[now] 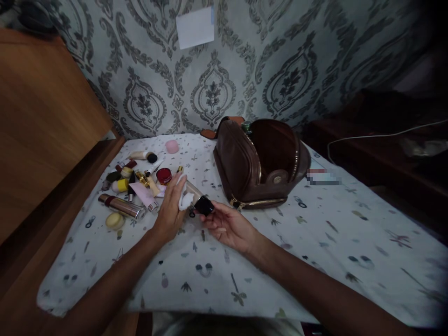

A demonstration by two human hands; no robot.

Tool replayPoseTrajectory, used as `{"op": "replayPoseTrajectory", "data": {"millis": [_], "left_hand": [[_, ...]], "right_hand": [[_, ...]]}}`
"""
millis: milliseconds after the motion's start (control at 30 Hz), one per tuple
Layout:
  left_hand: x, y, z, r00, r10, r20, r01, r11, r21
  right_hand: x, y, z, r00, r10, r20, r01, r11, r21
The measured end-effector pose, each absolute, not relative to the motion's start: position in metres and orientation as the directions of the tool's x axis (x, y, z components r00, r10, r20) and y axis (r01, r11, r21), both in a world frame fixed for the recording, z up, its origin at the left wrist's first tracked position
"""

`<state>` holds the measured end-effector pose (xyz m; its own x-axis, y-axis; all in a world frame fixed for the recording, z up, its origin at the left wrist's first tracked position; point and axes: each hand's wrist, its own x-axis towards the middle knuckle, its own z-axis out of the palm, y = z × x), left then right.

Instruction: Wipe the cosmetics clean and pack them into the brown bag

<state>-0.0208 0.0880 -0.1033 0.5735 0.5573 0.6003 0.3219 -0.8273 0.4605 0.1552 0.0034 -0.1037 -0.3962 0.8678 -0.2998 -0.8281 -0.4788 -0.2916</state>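
Note:
My right hand [229, 227] has its fingers closed round the black cap of a small bottle [204, 205]. Against the bottle's clear, beige-tinted body, my left hand [171, 205] presses a white cloth or tissue [186, 198]. Left of my hands lies a spread of cosmetics, with a red round jar [164, 176], a pink tube [143, 196], a brown-gold cylinder [122, 206], a yellow-capped item [121, 185] and a cream round container [115, 221]. Behind and right of my hands stands a brown bag [259, 163], unzipped, with a green-topped item [246, 126] at its back edge.
A patterned white cloth [224, 284] covers the table. A pink round item [171, 146] and a brush [143, 156] lie near the back. Wooden furniture [52, 107] stands at the left, and a pale cable [385, 135] runs over dark furniture at the right.

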Motion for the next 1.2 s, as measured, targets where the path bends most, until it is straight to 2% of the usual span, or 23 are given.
{"op": "replayPoseTrajectory", "data": {"millis": [133, 300, 400, 467, 533, 567, 633, 700, 800, 900, 1100, 1200], "left_hand": [[-0.017, 0.074, -0.103, 0.723, 0.367, 0.585, 0.241, -0.928, 0.283], [-0.02, 0.069, -0.1, 0.729, 0.28, 0.625, 0.125, -0.952, 0.28], [-0.022, 0.072, -0.1, 0.604, 0.407, 0.686, 0.139, -0.901, 0.411], [-0.021, 0.073, -0.102, 0.492, 0.605, 0.627, 0.139, -0.765, 0.629], [-0.018, 0.072, -0.103, 0.391, 0.844, 0.368, 0.045, -0.417, 0.908], [-0.016, 0.071, -0.102, 0.372, 0.907, 0.196, -0.02, -0.203, 0.979], [-0.013, 0.069, -0.1, 0.4, 0.912, -0.095, -0.142, 0.164, 0.976], [-0.011, 0.069, -0.094, 0.44, 0.874, -0.207, -0.25, 0.341, 0.906], [-0.011, 0.074, -0.083, 0.421, 0.88, -0.221, -0.431, 0.408, 0.805], [-0.013, 0.082, -0.076, 0.373, 0.91, -0.181, -0.494, 0.359, 0.792], [-0.015, 0.086, -0.074, 0.355, 0.921, -0.164, -0.359, 0.296, 0.885], [-0.014, 0.08, -0.075, 0.41, 0.894, -0.182, -0.273, 0.311, 0.91]], "right_hand": [[0.159, 0.006, -0.113, -0.449, 0.864, -0.227, -0.856, -0.489, -0.169], [0.161, 0.006, -0.112, -0.445, 0.884, -0.143, -0.878, -0.462, -0.126], [0.162, 0.003, -0.104, -0.451, 0.886, -0.109, -0.877, -0.463, -0.132], [0.162, 0.002, -0.1, -0.449, 0.887, -0.107, -0.873, -0.461, -0.157], [0.161, 0.0, -0.098, -0.459, 0.88, -0.125, -0.854, -0.475, -0.213], [0.16, 0.0, -0.098, -0.465, 0.874, -0.142, -0.837, -0.486, -0.25], [0.158, 0.0, -0.099, -0.455, 0.873, -0.178, -0.804, -0.488, -0.338], [0.155, 0.0, -0.101, -0.396, 0.895, -0.204, -0.783, -0.445, -0.434], [0.152, 0.001, -0.103, -0.279, 0.937, -0.211, -0.75, -0.35, -0.562], [0.149, 0.002, -0.104, -0.188, 0.96, -0.208, -0.691, -0.28, -0.666], [0.148, 0.0, -0.098, 0.091, 0.99, -0.109, -0.501, -0.049, -0.864], [0.15, -0.003, -0.091, 0.179, 0.984, -0.013, -0.422, 0.065, -0.904]]}}
